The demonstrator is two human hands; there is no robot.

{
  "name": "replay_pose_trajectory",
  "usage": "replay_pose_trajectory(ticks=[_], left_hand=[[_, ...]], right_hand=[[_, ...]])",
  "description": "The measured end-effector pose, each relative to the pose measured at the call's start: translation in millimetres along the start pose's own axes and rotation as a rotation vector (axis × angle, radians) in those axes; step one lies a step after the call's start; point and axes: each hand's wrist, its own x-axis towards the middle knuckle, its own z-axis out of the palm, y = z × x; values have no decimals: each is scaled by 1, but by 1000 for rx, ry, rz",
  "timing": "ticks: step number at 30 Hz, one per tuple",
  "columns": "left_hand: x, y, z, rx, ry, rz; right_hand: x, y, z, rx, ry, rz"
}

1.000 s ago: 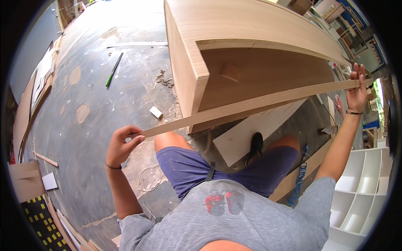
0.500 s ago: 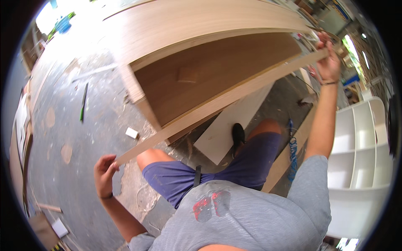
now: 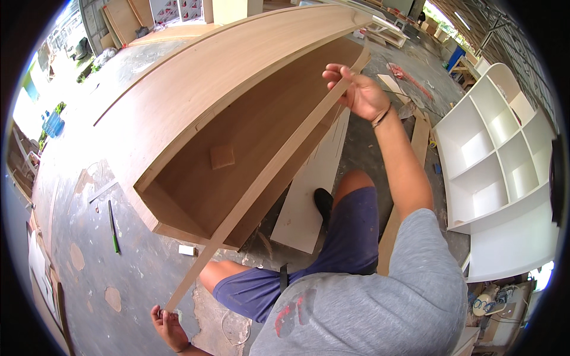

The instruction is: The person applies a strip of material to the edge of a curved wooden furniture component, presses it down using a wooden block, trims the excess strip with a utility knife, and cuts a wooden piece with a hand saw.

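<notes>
A long thin strip of wood veneer (image 3: pixel 261 184) runs diagonally across the open front of a large brown wooden cabinet (image 3: pixel 196 113) lying on the floor. My left hand (image 3: pixel 168 326) grips the strip's near end at the bottom of the picture. At the strip's far end, my right hand (image 3: pixel 359 92) pinches it against the cabinet's far edge. A small square wood block (image 3: pixel 222 156) is fixed inside the cabinet. My bent legs in blue shorts (image 3: pixel 320 261) are right beside the cabinet.
A white shelf unit with several compartments (image 3: pixel 499 160) lies to my right. A white panel (image 3: pixel 312 196) and a wood plank (image 3: pixel 409 178) lie on the stained concrete floor by my foot. A green-handled tool (image 3: pixel 113 228) and a small white block (image 3: pixel 187 250) lie to the left.
My view has swung left and down the cabinet. Both hands still hold the strip, which now lies steeper across the cabinet opening, my left hand lower in the picture.
</notes>
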Motion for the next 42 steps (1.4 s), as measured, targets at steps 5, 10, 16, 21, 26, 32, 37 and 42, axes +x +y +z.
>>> replay_pose_trajectory(ticks=[5,10,16,21,26,32,37,42], left_hand=[[-14,-6,-15,-100,158,2],[-15,-31,-76,-242,245,-13],[-21,-41,-98,-349,104,-182],[-11,-66,-104,-502,293,-233],[-5,-96,-159,-614,375,-256],[7,-130,-253,-759,146,-466],[13,-145,-189,-459,685,-260],[15,-173,-299,-491,848,-222]], right_hand=[[2,32,8,127,-6,-9],[8,41,0,189,119,-108],[5,38,-4,41,238,-143],[0,38,3,-42,294,-110],[-13,32,28,-219,288,-155],[-15,13,37,121,203,-180],[-30,4,-23,164,353,-275],[-30,-30,-29,190,356,-472]])
